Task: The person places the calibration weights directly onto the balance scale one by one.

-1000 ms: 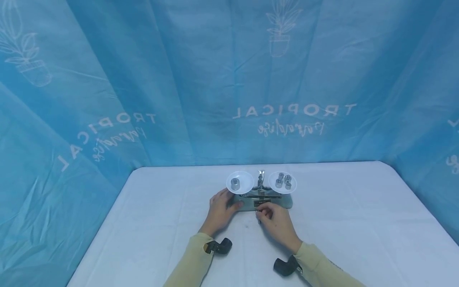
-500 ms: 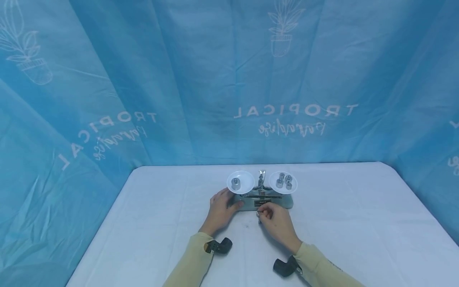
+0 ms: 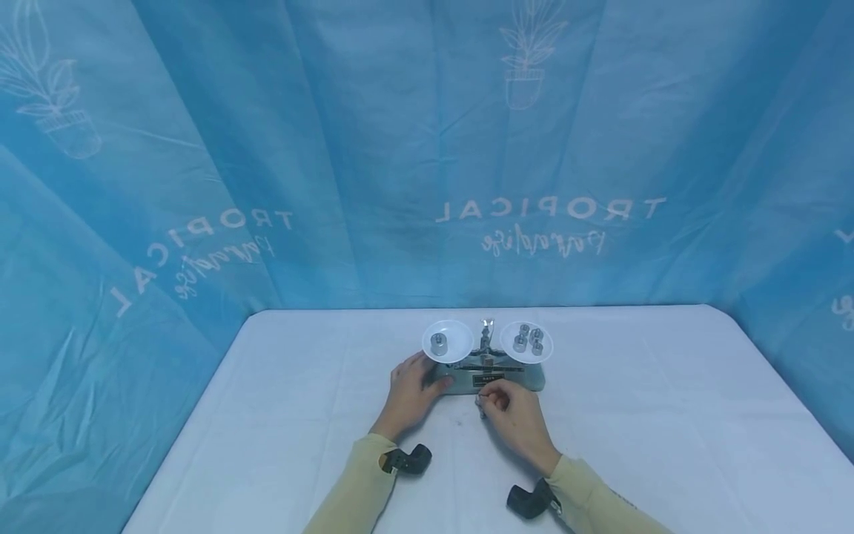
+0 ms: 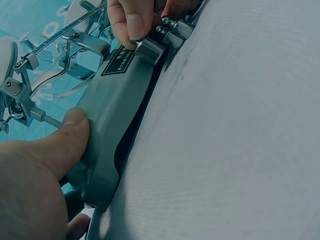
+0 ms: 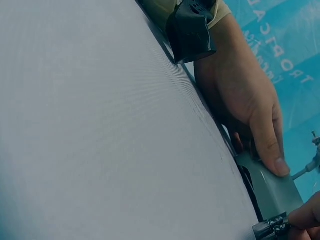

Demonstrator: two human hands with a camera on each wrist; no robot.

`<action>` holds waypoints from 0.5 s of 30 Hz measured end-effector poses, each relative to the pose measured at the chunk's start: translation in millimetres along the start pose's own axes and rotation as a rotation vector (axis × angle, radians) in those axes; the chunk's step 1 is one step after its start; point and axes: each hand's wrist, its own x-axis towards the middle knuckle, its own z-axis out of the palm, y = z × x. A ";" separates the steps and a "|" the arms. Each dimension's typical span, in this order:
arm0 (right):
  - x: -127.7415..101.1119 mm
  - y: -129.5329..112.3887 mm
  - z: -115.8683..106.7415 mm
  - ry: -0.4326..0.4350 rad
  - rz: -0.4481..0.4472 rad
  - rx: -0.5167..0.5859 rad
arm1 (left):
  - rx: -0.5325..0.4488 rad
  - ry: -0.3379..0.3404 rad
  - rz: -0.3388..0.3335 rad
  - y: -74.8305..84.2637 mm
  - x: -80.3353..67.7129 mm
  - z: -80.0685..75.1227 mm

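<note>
A balance scale (image 3: 460, 383) with a grey-green base and two white pans stands near the table's far edge. My left hand (image 3: 408, 393) grips the left end of its base, thumb on top, as the left wrist view also shows. At the base's front, my right hand (image 3: 522, 424) pinches a small metal weight (image 4: 150, 51) by its knob, close against the base. Two more metal weights (image 4: 181, 30) stand beside it on the cloth, partly behind the fingers. One larger weight (image 3: 438, 343) sits in the left pan (image 3: 460, 334); the right pan (image 3: 510, 326) bears several smaller weights (image 3: 520, 342).
A white cloth covers the table (image 3: 280, 415). Blue printed curtains (image 3: 373, 148) hang behind it and at its sides. Black wrist cameras (image 3: 415, 460) stick out from both sleeves, low over the cloth. The scale's thin metal pointer (image 3: 486, 334) rises between the pans.
My left hand stays on the base. The right fingers have shifted only slightly, and the weight at their tips shows more plainly than a second ago. The pans' contents are unchanged.
</note>
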 end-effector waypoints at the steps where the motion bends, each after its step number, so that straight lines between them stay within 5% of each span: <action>1: -0.1 0.2 0.0 0.003 -0.003 0.005 | -0.001 0.003 0.004 -0.2 0.2 0.0; 15: -2.2 -0.4 -1.3 -0.011 -0.007 0.102 | 0.004 -0.005 -0.008 -1.7 -0.6 0.5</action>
